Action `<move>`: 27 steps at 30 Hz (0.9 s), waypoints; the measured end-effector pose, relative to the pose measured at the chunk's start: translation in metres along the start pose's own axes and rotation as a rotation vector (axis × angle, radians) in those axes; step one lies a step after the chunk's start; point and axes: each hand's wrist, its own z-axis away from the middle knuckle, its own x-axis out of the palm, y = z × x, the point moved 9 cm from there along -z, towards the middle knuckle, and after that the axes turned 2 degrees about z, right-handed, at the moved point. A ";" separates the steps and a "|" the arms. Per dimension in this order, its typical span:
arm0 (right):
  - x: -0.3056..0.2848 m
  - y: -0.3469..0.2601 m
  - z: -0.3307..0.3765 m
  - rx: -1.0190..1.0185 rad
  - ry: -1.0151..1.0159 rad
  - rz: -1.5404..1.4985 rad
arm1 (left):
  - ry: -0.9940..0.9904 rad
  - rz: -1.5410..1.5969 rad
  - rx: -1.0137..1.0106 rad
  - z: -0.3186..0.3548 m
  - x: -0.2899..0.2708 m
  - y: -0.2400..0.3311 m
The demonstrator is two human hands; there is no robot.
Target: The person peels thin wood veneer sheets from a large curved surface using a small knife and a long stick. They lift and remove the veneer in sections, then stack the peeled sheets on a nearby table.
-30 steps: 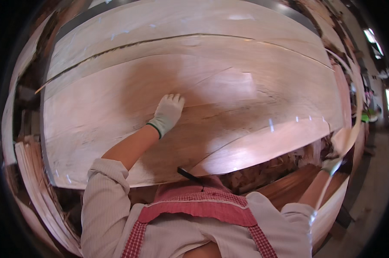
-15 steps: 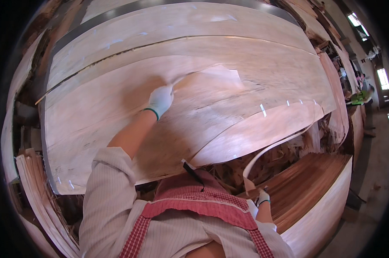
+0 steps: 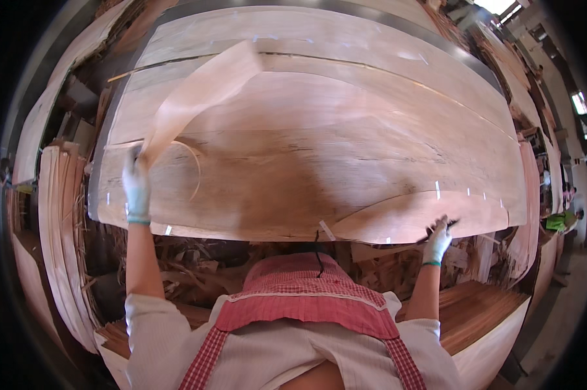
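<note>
The left hand [image 3: 136, 188], in a pale glove with a green cuff, is raised at the left end of the wide sheet of thin wood [image 3: 319, 162] and is closed on the lower end of a loose strip of the same thin wood [image 3: 196, 97]. That strip rises from the hand and bends up and to the right, its free end hanging above the far part of the sheet. Just to the right of the hand a narrow sliver of wood [image 3: 194, 166] curls in an arc over the sheet. The right hand [image 3: 437, 240], gloved the same way, is far off to the right, at the near edge of the sheet, its fingers pinching that edge where a smaller lighter layer [image 3: 410, 221] lies on top. The two hands are well apart, one at each end of the near edge. Below the hands, under the sheet, lies a heap of wood scraps [image 3: 196, 266]. Left of the left hand stand stacks of thin sheets on edge [image 3: 56, 221]. Below the right hand is a flat stack of boards [image 3: 475, 312]. The person's checked apron [image 3: 306, 299] shows between the forearms.
</note>
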 end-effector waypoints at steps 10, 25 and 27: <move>0.233 0.017 0.371 -0.384 -1.845 0.667 | 0.306 -0.900 -0.636 0.349 -0.328 -0.192; 0.279 -0.011 0.316 -0.443 -1.721 0.742 | 0.158 -0.893 -0.383 0.217 -0.175 -0.112; 0.284 -0.034 0.314 -0.533 -1.624 0.708 | 0.079 -0.595 -0.103 0.115 -0.100 -0.074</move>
